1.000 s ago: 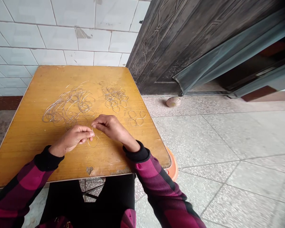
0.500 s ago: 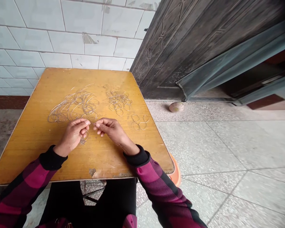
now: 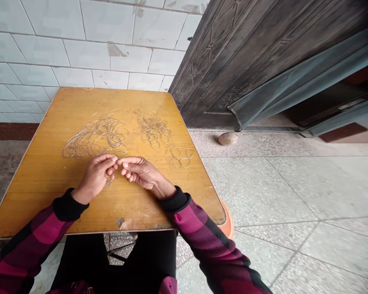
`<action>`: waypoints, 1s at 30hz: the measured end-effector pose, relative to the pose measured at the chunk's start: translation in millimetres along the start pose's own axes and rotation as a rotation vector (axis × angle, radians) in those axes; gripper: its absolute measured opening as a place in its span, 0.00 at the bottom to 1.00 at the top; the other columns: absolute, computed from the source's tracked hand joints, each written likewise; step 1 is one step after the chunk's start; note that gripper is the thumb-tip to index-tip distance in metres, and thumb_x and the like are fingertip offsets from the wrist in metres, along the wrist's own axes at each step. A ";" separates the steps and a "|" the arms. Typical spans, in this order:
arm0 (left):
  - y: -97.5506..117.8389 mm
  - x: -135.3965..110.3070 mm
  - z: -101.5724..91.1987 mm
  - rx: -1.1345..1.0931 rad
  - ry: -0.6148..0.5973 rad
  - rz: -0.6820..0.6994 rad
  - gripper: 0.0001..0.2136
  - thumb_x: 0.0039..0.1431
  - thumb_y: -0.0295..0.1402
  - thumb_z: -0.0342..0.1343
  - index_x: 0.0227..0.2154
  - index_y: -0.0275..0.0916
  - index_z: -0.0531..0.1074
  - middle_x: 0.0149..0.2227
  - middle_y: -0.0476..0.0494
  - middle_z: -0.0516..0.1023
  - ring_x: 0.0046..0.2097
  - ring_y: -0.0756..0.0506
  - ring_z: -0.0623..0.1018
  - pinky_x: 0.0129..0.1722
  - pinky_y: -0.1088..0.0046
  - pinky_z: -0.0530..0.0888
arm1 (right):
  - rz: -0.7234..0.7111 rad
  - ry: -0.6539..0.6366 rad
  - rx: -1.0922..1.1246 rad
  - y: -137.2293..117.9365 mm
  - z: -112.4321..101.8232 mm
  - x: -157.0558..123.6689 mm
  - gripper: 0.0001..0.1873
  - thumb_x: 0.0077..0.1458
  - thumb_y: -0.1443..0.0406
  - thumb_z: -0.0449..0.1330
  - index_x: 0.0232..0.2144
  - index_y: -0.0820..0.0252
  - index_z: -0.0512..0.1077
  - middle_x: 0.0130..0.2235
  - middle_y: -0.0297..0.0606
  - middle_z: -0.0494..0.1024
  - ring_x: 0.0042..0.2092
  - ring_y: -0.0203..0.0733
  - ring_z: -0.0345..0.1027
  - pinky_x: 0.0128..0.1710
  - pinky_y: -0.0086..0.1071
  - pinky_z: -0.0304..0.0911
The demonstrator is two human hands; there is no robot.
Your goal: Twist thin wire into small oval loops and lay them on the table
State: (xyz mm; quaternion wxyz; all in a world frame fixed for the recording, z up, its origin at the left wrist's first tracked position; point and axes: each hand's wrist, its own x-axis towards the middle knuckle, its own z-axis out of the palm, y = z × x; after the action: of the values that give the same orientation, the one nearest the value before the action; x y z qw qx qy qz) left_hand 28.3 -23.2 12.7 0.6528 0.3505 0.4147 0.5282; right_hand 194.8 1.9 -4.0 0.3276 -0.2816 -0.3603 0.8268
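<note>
Over the front half of the wooden table (image 3: 135, 204), my left hand (image 3: 93, 177) pinches a thin wire, mostly hidden behind its fingers. My right hand (image 3: 142, 171) is closed in a pinch at the same wire, its index fingertip meeting the left fingertips. Just beyond my hands lies a loose pile of long, curved wires (image 3: 95, 136). To the right of that pile is a cluster of small wire rings (image 3: 155, 130). Several joined wire loops (image 3: 181, 158) lie apart, near the right edge of the table.
White wall tiles (image 3: 116, 57) back the table's far edge. At right stand a dark carved door (image 3: 208, 81) and a grey-green curtain (image 3: 263, 102). A rounded stone-like object (image 3: 228, 138) rests on the floor. Part of an orange stool (image 3: 228, 220) shows beneath the table's right corner.
My right hand has shifted slightly left, so its fingertips now meet those of my left hand. The gap between them has closed. The wires on the table have not moved.
</note>
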 end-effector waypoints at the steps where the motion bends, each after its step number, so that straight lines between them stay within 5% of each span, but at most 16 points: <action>1: -0.1 -0.2 0.2 0.002 0.006 0.003 0.08 0.46 0.34 0.65 0.24 0.35 0.74 0.20 0.52 0.70 0.20 0.56 0.64 0.18 0.81 0.63 | -0.001 0.006 0.001 0.4 -0.4 0.4 0.15 0.42 0.61 0.72 0.35 0.58 0.80 0.26 0.29 0.79 0.24 0.25 0.68 0.22 0.17 0.64; 20: -3.6 0.3 0.8 0.234 0.062 0.100 0.07 0.49 0.34 0.60 0.22 0.36 0.72 0.19 0.54 0.67 0.19 0.56 0.63 0.18 0.80 0.61 | -0.092 0.124 -0.330 -1.7 8.9 -3.6 0.11 0.48 0.59 0.67 0.30 0.62 0.77 0.26 0.33 0.78 0.24 0.27 0.67 0.23 0.22 0.63; 25: -4.7 3.5 -2.0 0.247 0.169 0.166 0.07 0.48 0.33 0.59 0.21 0.37 0.70 0.19 0.54 0.67 0.19 0.56 0.62 0.18 0.80 0.59 | -0.322 0.164 -0.666 11.3 9.7 -3.7 0.15 0.51 0.63 0.64 0.42 0.61 0.76 0.31 0.34 0.78 0.28 0.32 0.68 0.29 0.27 0.65; 30: -7.4 5.2 -3.4 0.253 0.194 0.188 0.06 0.49 0.33 0.60 0.21 0.37 0.70 0.19 0.55 0.66 0.19 0.56 0.61 0.18 0.79 0.58 | -0.554 0.223 -1.092 15.4 17.1 -7.5 0.11 0.58 0.68 0.57 0.42 0.61 0.76 0.31 0.37 0.77 0.33 0.37 0.70 0.35 0.31 0.65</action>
State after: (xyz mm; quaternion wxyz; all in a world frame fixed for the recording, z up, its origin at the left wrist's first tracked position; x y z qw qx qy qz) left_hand 28.6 -19.5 3.8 0.5083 0.4143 0.5042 0.5619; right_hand 182.3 -18.9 -4.3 0.3743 -0.3893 -0.7544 0.3731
